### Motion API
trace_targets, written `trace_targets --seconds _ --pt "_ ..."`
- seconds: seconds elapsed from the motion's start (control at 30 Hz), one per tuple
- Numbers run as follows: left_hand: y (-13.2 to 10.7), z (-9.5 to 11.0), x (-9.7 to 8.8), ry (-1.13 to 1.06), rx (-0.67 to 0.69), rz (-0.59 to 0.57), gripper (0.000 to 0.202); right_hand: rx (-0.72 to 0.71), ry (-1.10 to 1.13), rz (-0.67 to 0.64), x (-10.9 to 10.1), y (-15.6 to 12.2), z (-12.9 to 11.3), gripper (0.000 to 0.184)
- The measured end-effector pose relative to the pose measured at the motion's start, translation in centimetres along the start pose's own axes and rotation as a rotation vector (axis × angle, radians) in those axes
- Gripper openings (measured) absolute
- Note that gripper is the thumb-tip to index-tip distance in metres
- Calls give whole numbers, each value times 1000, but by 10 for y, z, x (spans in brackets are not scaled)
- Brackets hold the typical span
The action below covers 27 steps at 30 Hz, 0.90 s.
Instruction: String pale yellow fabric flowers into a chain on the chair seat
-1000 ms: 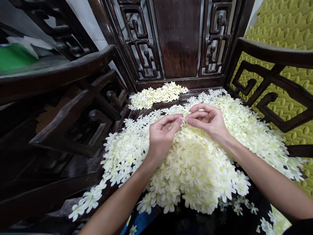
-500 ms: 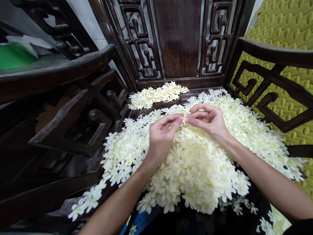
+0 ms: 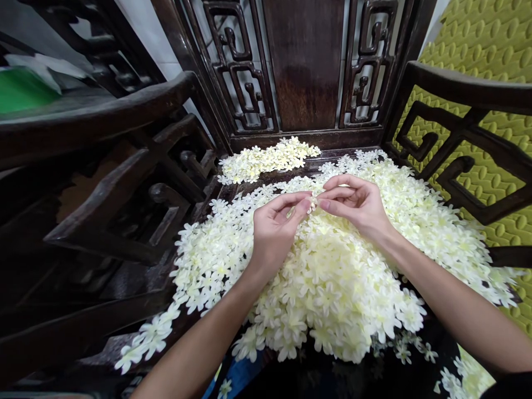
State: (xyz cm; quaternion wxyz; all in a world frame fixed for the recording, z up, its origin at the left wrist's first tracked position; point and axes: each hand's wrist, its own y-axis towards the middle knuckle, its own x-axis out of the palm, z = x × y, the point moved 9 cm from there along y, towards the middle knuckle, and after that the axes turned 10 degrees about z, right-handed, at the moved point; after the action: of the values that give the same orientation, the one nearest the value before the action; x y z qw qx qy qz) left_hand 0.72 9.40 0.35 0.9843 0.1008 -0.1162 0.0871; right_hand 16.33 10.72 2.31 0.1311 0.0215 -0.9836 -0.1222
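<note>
Left hand (image 3: 274,233) pinching a small, white, petalled flower (image 3: 313,201)! Right hand (image 3: 362,208) narrow beside it, grip impossible to tell; heaped pale-yellow, petalled blossoms (image 3: 328,288) below both.

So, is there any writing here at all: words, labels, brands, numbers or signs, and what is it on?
None that I can read. The white flowers, the dark wooden chair and the yellow-green patterned surface show no lettering; the chair's square scrolls are carving. The green object at far left shows no readable mark.
</note>
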Motion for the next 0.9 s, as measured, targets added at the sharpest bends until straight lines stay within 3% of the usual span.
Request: trace_targets --seconds 0.47,0.63,0.83,0.9 --pt "-2 -4 4 -11 -36 -43 17 46 44 69 -5 1 7 43" --pt "0 -12 3 -64 -115 -61 16 116 80 73 -6 2 14 42" --pt "19 -13 -15 -373 -185 81 9 27 192 161 -30 18 -7 20" --pt "21 -11 -19 -420 -205 122 16 16 166 207 -38 21 -11 10"
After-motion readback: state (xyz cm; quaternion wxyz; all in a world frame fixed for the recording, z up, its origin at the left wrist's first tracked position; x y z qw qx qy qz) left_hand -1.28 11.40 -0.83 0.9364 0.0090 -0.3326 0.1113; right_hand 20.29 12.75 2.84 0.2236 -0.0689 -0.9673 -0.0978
